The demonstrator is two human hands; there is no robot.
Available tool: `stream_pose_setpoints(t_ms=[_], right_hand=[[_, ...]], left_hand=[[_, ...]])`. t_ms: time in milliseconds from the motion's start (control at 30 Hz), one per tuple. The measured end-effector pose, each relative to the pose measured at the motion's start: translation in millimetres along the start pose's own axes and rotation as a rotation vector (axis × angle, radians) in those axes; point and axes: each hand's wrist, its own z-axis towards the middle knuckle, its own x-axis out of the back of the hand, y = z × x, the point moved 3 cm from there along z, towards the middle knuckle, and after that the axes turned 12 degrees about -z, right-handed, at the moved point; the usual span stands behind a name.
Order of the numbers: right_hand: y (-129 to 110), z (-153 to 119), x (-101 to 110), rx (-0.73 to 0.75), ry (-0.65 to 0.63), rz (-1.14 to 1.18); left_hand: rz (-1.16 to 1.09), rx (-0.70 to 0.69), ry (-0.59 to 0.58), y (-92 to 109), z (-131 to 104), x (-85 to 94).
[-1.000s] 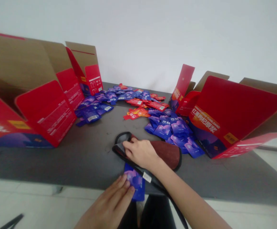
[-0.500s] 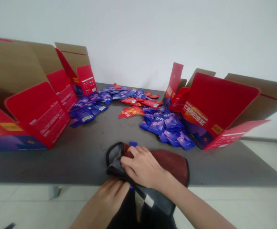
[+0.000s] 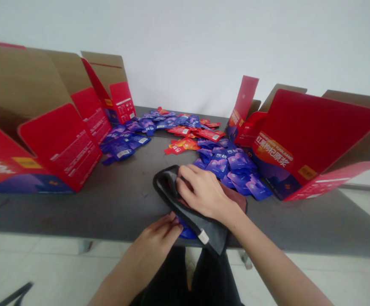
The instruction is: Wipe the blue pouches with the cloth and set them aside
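Note:
A cloth (image 3: 215,229), grey on one side and reddish brown on the other with black edging, is lifted and folded near the table's front edge. My right hand (image 3: 202,189) is closed on its upper left part. Below the cloth's left edge, a blue-purple sachet (image 3: 187,230) partly shows at the table edge. My left hand (image 3: 164,231) has its fingers closed on that sachet's left side; the rest of the sachet is hidden under the cloth.
Open red boxes stand at the left (image 3: 60,153) and right (image 3: 299,144) of the grey table (image 3: 124,212). Blue-purple sachets (image 3: 218,163) lie beside the right boxes, others (image 3: 119,146) by the left ones. Red sachets (image 3: 183,145) lie between, with a pale wall behind.
My right hand has raised the cloth and moved it up and away from the front edge. More of the blue-purple sachet beside my left hand now shows. The view has shifted slightly.

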Motion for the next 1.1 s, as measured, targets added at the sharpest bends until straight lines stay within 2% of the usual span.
stream_pose_setpoints(t_ms=[100, 167, 300, 400, 467, 533, 633, 733, 833, 900, 1000, 1100], right_hand=[[-10, -24, -5, 0.124, -0.098, -0.005], [-10, -29, -19, 0.131, -0.162, -0.032], [4, -10, -48, 0.066, -0.188, -0.1], [20, 14, -57, -0.021, -0.19, -0.15], [28, 24, -53, -0.057, -0.177, -0.14], [31, 23, -39, -0.078, -0.128, -0.082], [26, 3, -12, -0.073, -0.038, 0.056], [11, -21, -3, 0.036, -0.046, 0.124], [-2, -33, -17, 0.149, -0.077, 0.108], [-4, -30, -31, 0.179, -0.078, 0.076], [3, -13, -50, 0.191, -0.073, 0.014], [17, 15, -64, 0.113, -0.097, -0.046]], left_hand=[[-0.013, 0.048, -0.072, 4, 5, -3.2], [-0.007, 0.046, -0.045, 5, 6, -3.8], [0.037, -0.098, 0.105, 4, 4, -4.5], [0.038, -0.121, 0.125, 2, 3, -9.1], [0.023, -0.06, 0.145, 1, 2, -11.5], [0.013, 0.007, 0.174, 2, 1, -12.9], [0.028, 0.042, 0.196, 7, 0, -13.7], [0.057, 0.066, 0.15, 12, 3, -14.0], [0.06, 0.048, 0.122, 14, 7, -11.9], [0.077, 0.004, 0.141, 15, 10, -9.4], [0.114, -0.086, 0.166, 14, 12, -6.3], [0.127, -0.141, 0.169, 11, 12, -5.6]])
